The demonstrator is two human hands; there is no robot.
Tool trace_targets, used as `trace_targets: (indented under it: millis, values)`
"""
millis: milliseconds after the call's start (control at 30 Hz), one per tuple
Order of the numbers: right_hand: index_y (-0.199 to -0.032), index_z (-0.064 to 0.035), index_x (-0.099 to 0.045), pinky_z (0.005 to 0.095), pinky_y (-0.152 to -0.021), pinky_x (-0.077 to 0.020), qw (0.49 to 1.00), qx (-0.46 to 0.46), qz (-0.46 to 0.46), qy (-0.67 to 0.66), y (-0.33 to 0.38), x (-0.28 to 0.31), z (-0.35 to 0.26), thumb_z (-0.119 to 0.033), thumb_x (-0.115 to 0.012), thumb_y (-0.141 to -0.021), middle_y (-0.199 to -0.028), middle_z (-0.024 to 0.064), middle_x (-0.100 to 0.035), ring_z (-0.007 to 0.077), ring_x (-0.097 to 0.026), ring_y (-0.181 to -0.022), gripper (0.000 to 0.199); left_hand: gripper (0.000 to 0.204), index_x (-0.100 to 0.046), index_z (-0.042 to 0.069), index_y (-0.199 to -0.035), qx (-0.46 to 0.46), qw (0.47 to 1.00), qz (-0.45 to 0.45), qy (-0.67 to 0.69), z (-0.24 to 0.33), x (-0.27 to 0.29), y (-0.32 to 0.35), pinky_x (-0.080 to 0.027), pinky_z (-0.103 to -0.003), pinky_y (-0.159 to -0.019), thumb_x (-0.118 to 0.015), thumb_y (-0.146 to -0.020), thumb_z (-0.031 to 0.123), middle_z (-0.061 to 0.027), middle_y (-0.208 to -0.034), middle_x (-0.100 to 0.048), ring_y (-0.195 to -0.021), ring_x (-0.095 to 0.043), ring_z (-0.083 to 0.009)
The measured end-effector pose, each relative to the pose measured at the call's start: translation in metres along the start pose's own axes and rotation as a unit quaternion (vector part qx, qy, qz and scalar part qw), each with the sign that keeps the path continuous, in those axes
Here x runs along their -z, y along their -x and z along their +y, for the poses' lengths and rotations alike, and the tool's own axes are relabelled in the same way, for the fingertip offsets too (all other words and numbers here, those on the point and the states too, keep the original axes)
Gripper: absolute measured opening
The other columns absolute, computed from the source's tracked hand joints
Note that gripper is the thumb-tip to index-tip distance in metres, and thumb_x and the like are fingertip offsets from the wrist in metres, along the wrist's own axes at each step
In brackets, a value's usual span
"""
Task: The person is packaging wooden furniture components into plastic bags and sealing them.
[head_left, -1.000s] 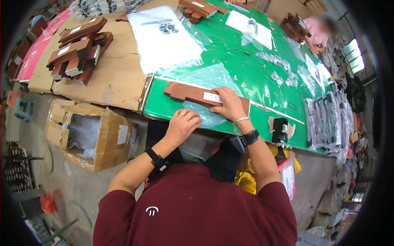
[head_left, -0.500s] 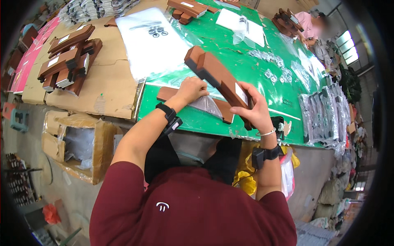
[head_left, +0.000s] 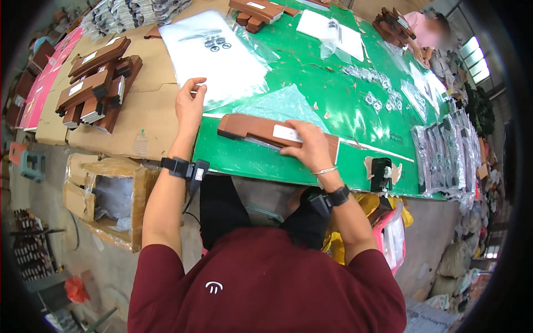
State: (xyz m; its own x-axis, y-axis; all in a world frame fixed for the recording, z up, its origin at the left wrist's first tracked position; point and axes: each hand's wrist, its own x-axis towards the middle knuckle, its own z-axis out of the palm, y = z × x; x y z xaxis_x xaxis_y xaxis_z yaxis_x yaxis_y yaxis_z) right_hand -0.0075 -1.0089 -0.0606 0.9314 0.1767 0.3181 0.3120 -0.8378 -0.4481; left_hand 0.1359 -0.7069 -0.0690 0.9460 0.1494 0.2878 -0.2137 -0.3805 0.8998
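Note:
A long brown wooden piece point(head_left: 252, 129) with a white label lies flat on the green table point(head_left: 244, 158) near its front edge. My right hand point(head_left: 312, 146) rests on top of its right part, pressing it down. My left hand point(head_left: 190, 104) reaches forward to the left, fingers slightly apart, touching the near edge of a stack of white plastic bags point(head_left: 216, 55). A clear plastic bag point(head_left: 280, 105) lies just behind the wooden piece.
A pile of brown wooden pieces point(head_left: 94, 83) sits on cardboard at the left. An open cardboard box point(head_left: 108, 194) stands on the floor below. More wooden pieces point(head_left: 258, 10) lie at the far edge. A black tape dispenser point(head_left: 380, 173) sits right of my hand. Another person point(head_left: 427, 30) is at the far right.
The wooden piece, held up tilted in both hands before, now lies flat on the table under my right hand. My left hand has let go and moved left to the white bags.

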Motion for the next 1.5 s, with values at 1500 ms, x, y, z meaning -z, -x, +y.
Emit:
trace_targets:
  millis: [1500]
  values:
    - [-0.125, -0.0109, -0.057, 0.0417, -0.088, -0.0402, 0.995, -0.003, -0.037, 0.094, -0.005, -0.021, -0.016, -0.029, -0.086, -0.064, -0.109, 0.0092, -0.062, 0.0291, -0.056, -0.104, 0.07, 0.01, -0.066, 0.009, -0.093, -0.323, 0.92, -0.175, -0.136, 0.051, -0.021, 0.156, -0.051, -0.038, -0.074, -0.066, -0.084, 0.013, -0.0049, -0.09, -0.06, -0.088, -0.06, -0.0252]
